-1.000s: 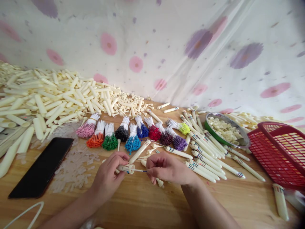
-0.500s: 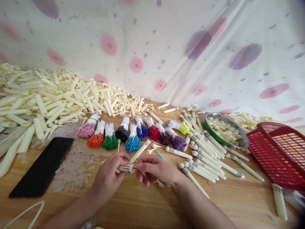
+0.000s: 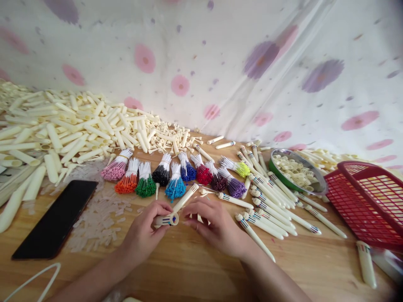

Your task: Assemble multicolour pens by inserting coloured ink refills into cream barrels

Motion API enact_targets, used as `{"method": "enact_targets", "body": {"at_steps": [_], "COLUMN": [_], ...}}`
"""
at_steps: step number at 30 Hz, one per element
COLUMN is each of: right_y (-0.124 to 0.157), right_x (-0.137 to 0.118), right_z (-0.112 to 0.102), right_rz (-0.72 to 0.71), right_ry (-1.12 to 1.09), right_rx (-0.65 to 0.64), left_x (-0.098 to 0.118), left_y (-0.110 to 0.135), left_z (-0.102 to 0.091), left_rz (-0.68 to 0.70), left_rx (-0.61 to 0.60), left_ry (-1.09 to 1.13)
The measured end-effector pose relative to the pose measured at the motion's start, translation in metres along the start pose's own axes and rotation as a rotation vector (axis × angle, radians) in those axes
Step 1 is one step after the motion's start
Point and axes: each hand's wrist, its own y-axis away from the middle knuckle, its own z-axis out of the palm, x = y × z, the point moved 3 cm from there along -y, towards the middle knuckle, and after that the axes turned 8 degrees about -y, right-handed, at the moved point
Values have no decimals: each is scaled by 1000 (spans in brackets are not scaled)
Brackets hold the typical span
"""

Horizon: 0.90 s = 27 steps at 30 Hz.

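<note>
My left hand (image 3: 146, 226) is closed around a short cream barrel of a multicolour pen (image 3: 165, 219). The barrel's round end points right and shows a blue spot inside; coloured marks line its side slots. Just right of that end, my right hand (image 3: 217, 224) has its fingers curved and apart. A small pale bit shows behind them, and I cannot tell whether it is held. Another cream pen (image 3: 186, 198) lies slanted behind both hands. Beyond it stand rubber-banded bundles of white refills with coloured ends, among them light blue (image 3: 175, 188), green (image 3: 145, 184) and purple (image 3: 236, 187).
Cream pen tubes (image 3: 78, 126) are heaped at the left. A black phone (image 3: 56, 220) lies near clear plastic sleeves (image 3: 97, 218). To the right are rows of assembled pens (image 3: 270, 209), a green bowl (image 3: 285, 181) of cream parts and a red basket (image 3: 352, 209).
My right hand has drawn slightly away from the barrel and its fingers have parted. The thin blue-tipped piece between hand and barrel no longer sticks out. My left hand keeps its hold.
</note>
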Motion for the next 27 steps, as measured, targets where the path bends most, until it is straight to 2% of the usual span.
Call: {"method": "enact_targets", "body": {"at_steps": [3,6,13,17,21,27], "right_y": [0,0,-1,-3,-1,2], "right_x": [-4,-3,-2,0,8,23], "right_z": [6,11,19,25,31,43], "right_rz": [-116,-151,-120,-15,175,474], "right_ry": [160,243,192,90,-91,-526], "right_rx": [-45,-10,117,152,211,305], "left_x": [1,0,5,11,12,12], "left_y": [0,0,-1,-1,2,3], "left_z": [0,1,-1,-4,-6,-7], "left_rz": [4,5,70,166,255,290], "left_rx": [0,-2,48,105,147,162], "left_ry": [8,5,-86,-214,-362,-438]}}
